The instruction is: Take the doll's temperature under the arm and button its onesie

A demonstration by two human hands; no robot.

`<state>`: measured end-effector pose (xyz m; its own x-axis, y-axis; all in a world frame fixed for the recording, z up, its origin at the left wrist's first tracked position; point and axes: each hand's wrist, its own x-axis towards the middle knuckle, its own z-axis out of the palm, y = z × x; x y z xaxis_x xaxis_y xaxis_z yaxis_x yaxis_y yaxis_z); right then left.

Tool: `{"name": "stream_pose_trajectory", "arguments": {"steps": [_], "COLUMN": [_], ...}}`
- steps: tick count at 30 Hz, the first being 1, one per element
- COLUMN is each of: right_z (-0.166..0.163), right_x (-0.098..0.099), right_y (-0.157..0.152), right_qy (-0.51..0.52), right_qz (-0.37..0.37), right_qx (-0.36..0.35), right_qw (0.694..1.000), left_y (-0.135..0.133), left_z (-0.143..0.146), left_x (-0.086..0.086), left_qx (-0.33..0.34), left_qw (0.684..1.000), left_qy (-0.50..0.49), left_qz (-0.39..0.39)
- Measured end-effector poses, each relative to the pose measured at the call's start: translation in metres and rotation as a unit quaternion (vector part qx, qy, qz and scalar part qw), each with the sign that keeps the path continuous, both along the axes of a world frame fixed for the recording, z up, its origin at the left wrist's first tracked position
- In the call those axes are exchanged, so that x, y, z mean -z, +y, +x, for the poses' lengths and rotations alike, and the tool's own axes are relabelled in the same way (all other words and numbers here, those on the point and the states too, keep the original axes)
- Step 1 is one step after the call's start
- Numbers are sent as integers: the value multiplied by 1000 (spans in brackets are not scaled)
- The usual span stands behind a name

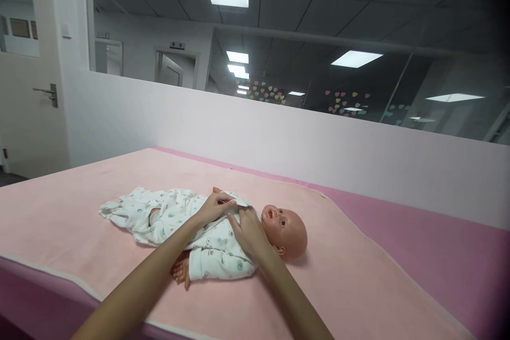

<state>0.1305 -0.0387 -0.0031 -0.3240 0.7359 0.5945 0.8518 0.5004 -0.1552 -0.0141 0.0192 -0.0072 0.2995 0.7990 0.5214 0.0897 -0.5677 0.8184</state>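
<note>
A baby doll (pixel 289 231) lies on its back with its head to the right, dressed in a white romper (pixel 223 263) with small printed figures. My left hand (pixel 215 208) is over the doll's chest, thumb and fingers closed on the romper's front edge. Beside it, my right hand (pixel 250 229) lies on the upper chest near the neck, its fingers bent at the edge of the cloth and its thumb apart. What is between the fingertips is partly hidden. One doll hand (pixel 182 271) sticks out of the near sleeve, close to my left forearm.
The doll lies on a pink sheet (pixel 350 287) with a pale edge, spread over a darker pink padded surface (pixel 438 234). Behind runs a low white wall (pixel 279 138) with a glass window (pixel 358 21) above. A door (pixel 32 90) stands at the left.
</note>
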Motion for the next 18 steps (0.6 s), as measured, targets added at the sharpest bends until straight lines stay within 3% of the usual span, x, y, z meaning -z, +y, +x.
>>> {"name": "stream_pose_trajectory", "arguments": {"steps": [5,11,18], "right_z": [-21,-27,-30], "right_x": [-7,-2,-2], "right_y": [21,10,0], "right_qy": [5,-8,-57], "right_qz": [-33,-9,17], "right_qx": [90,180,178], "right_qw": [995,984,982], "left_y": [2,-2,-8], "left_z": [-1,-2,-5], "left_x": [2,2,-3], "left_qx": [13,30,39], "left_qw": [1000,999,994], "left_qy": [-17,-27,-46], "left_qz": [4,-21,-91]}}
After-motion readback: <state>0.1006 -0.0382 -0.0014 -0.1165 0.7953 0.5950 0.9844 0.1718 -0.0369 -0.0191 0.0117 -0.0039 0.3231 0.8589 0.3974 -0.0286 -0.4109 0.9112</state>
